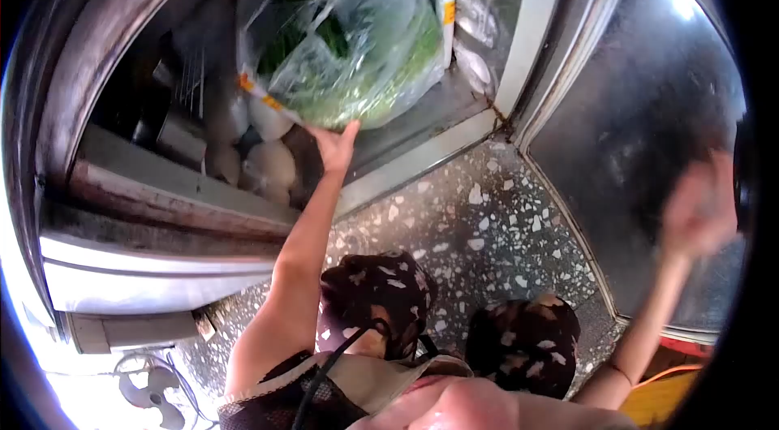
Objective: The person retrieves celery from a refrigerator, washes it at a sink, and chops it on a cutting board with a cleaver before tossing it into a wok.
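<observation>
A clear plastic bag of green vegetables [357, 49] lies in a white box with orange marks [447, 4], inside an open cabinet. My left hand [333, 146] is at the near edge of this box, its thumb up against the bag and its other fingers partly hidden below the edge. Off to the right, my right hand [702, 203] is blurred in front of the open glass door [625, 122], near its outer edge; its fingers are too smeared to read.
Pale rounded items [272, 166] sit left of the box, and wrapped packs [472, 65] on its right. The cabinet sill [430, 156] borders a speckled floor [471, 227]. A fan [150, 393] stands at the lower left.
</observation>
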`<action>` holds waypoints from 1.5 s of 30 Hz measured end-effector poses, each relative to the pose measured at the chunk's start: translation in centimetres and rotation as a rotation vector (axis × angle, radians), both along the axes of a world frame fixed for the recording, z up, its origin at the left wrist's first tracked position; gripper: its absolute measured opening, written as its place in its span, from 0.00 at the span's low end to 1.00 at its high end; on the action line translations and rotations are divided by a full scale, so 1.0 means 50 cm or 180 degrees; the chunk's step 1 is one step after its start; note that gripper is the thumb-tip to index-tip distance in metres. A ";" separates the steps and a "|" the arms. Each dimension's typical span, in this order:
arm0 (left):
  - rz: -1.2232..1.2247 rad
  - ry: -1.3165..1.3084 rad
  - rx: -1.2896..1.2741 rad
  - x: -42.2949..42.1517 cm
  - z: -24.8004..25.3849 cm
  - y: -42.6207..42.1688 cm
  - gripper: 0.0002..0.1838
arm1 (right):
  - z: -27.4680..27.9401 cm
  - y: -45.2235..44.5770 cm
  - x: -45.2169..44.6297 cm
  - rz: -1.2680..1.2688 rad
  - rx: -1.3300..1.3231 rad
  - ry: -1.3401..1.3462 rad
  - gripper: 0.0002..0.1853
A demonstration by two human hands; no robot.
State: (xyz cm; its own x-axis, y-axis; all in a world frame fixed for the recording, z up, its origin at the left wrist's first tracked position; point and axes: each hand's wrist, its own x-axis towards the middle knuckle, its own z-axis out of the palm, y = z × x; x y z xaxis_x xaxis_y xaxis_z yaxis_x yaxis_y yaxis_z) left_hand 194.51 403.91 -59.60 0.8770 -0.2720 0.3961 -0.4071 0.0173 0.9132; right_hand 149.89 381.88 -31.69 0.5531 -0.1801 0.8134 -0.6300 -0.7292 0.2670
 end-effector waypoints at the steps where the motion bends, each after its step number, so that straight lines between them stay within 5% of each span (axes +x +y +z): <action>1: 0.0116 0.0030 0.0126 -0.020 0.038 0.001 0.59 | -0.055 0.023 0.064 0.0417 0.0258 0.0058 0.22; 5: 0.0633 -0.1151 0.0267 -0.008 0.134 -0.026 0.55 | -0.249 0.096 0.336 0.2302 0.1253 0.0439 0.26; 6: 0.0846 -0.1397 0.0674 -0.004 0.170 -0.029 0.49 | -0.283 0.114 0.397 0.2322 0.1115 0.0531 0.30; 9: 0.0923 -0.2511 0.0018 -0.001 0.409 -0.095 0.21 | -0.312 0.162 0.569 0.2301 0.1098 0.1032 0.45; 10: 0.0575 -0.1881 0.1027 -0.021 0.497 -0.117 0.17 | -0.312 0.182 0.615 0.2142 0.1243 0.1017 0.49; 12: -0.0355 -0.1890 0.1091 -0.025 0.577 -0.151 0.30 | -0.288 0.196 0.690 0.1616 0.1302 0.1239 0.48; 15: 0.0634 -0.2114 0.0803 -0.067 0.510 -0.076 0.18 | -0.316 0.207 0.697 0.1841 0.1263 0.1288 0.43; 16: 0.0799 -0.2764 -0.0024 -0.044 0.442 -0.050 0.25 | -0.329 0.200 0.682 0.1996 0.1352 0.1008 0.44; 17: 0.1118 -0.2553 -0.0168 -0.061 0.367 -0.018 0.33 | -0.341 0.194 0.659 0.2135 0.1430 0.0716 0.44; 21: 0.0786 -0.1060 0.0529 -0.063 0.077 0.051 0.64 | -0.455 0.174 0.581 0.2242 0.2488 -0.0626 0.54; 24: 0.1232 -0.1423 0.0964 -0.010 0.046 -0.037 0.65 | -0.533 0.192 0.606 0.1889 0.3351 0.0074 0.56; 27: 0.0836 -0.1534 0.0846 -0.020 0.168 -0.057 0.61 | -0.521 0.182 0.720 0.2484 0.3237 -0.0852 0.46; 29: 0.0948 -0.1845 0.1104 0.020 0.244 -0.079 0.58 | -0.419 0.167 0.758 0.2380 0.3369 -0.1045 0.39; 31: 0.1382 -0.2522 0.1977 0.030 0.387 -0.120 0.43 | -0.355 0.131 0.787 0.2884 0.2921 -0.1415 0.31; 33: 0.1483 -0.2974 0.1847 0.035 0.486 -0.182 0.30 | -0.258 0.088 0.812 0.2559 0.3229 -0.1115 0.25; 34: 0.0601 -0.2906 0.1755 0.077 0.520 -0.182 0.31 | -0.236 0.062 0.829 0.2564 0.2089 -0.1632 0.24; 35: 0.0621 -0.2935 0.1783 0.087 0.509 -0.176 0.31 | -0.230 0.059 0.832 0.2592 0.2102 -0.1664 0.24; 37: 0.0532 -0.4359 0.0226 0.092 0.473 -0.169 0.30 | -0.219 0.048 0.827 0.2518 0.2264 -0.1022 0.23; 38: 0.0259 -0.4670 0.1267 0.084 0.461 -0.152 0.26 | -0.219 0.037 0.820 0.2435 0.2328 -0.0718 0.23; 39: 0.0996 -0.5039 0.1998 0.094 0.429 -0.163 0.22 | -0.223 0.026 0.811 0.2330 0.2380 -0.0382 0.23; 41: 0.0737 -0.5217 0.1795 0.127 0.438 -0.184 0.19 | -0.245 0.042 0.800 0.2144 0.2745 -0.0116 0.22; 43: 0.0464 -0.5261 0.1716 0.163 0.470 -0.215 0.16 | -0.278 0.060 0.803 0.2555 0.2526 -0.1775 0.23; 45: 0.1176 -0.6553 0.1992 0.218 0.527 -0.236 0.14 | -0.336 0.069 0.822 0.2654 0.2368 -0.2397 0.25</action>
State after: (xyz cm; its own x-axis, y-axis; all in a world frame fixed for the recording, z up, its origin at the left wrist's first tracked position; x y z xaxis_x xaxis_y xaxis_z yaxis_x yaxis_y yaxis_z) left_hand 205.40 392.09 -33.27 -0.5125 -0.6689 0.5384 -0.4632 -0.3126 -0.8293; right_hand 190.97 385.33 -48.50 0.1790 -0.5397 0.8226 0.2517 -0.7832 -0.5686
